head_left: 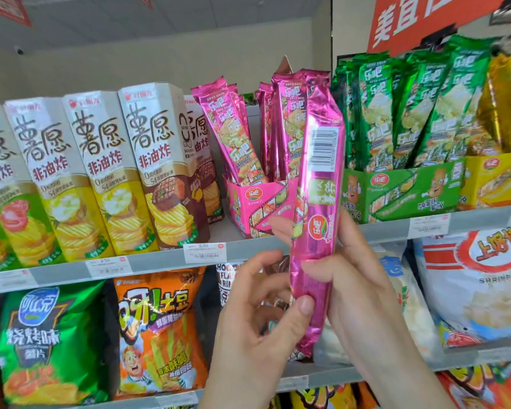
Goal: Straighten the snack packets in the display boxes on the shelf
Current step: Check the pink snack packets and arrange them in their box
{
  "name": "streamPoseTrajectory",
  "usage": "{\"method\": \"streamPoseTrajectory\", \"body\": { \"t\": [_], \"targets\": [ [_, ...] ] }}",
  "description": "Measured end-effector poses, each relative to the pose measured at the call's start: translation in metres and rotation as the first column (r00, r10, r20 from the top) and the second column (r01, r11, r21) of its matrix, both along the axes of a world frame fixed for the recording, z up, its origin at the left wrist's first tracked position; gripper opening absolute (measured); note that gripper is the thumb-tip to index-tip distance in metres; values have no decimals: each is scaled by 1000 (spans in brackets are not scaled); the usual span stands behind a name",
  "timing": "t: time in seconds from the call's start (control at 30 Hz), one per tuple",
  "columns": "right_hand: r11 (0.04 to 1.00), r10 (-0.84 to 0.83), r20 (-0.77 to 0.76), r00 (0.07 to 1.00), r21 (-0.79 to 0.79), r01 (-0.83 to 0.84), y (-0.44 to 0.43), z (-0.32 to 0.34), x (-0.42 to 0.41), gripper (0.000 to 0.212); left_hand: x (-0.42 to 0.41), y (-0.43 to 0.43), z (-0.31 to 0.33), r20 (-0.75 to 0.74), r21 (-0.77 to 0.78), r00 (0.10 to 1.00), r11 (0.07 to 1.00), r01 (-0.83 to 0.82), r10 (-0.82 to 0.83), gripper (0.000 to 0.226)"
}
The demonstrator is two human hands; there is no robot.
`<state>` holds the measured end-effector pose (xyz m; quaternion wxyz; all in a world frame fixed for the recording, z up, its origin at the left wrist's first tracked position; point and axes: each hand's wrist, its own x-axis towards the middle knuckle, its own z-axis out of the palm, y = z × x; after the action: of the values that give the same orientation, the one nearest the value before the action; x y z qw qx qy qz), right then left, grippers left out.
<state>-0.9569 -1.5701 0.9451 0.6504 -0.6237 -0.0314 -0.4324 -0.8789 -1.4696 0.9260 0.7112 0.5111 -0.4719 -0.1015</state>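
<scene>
Three open-fronted display boxes sit side by side on the upper shelf (160, 261). The pink box (257, 208) holds pink packets (230, 134) in two loose groups: the left ones lean left, the right ones stand nearly upright, with a gap between them. Just to its right, the green box (401, 193) is packed with green packets (410, 113) leaning a little to the right. Beyond that, the yellow box (490, 178) holds gold packets (508, 104), partly cut off by the edge of my view. Left of the pink box stands a row of tall chip cartons (101, 172).

I hold one pink packet (319, 184) out of the box, upright and slightly tilted, its barcode side toward me. Its top rises in front of the pink box's right side; its bottom hangs below the shelf edge, in front of the bags on the lower shelf. My right hand (357, 278) grips it around the middle, thumb across the front and fingers wrapped behind. My left hand (254, 314) is at its lower part, thumb pressing the front and fingers curled by the left edge.
</scene>
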Motion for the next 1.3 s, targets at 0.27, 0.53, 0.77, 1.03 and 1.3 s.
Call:
{"method": "streamPoseTrajectory", "body": {
  "t": [0.27, 0.53, 0.77, 1.03, 1.3],
  "targets": [
    [961, -225, 1, 974, -162, 222, 2, 12, 7, 61, -2, -10, 3, 223, -41, 923, 949, -312, 313, 44],
    [905, -414, -9, 910, -112, 410, -3, 16, 2, 53, 3, -10, 5, 344, 100, 927, 975, -198, 153, 40],
    [941, -338, -114, 934, -21, 338, 4, 18, -5, 12, 5, -14, 30, 432, -110, 853, 956, -273, 293, 12],
    [994, 10, -112, 994, -103, -21, 8, 23, -13, 36, 18, -30, 74, 176, -95, 982, 992, 82, -64, 63],
    [943, 319, -106, 942, 141, -303, 1, 24, -16, 34, 10, -45, 91, -2, -100, 997, 992, 78, -79, 31]
  ]
}}
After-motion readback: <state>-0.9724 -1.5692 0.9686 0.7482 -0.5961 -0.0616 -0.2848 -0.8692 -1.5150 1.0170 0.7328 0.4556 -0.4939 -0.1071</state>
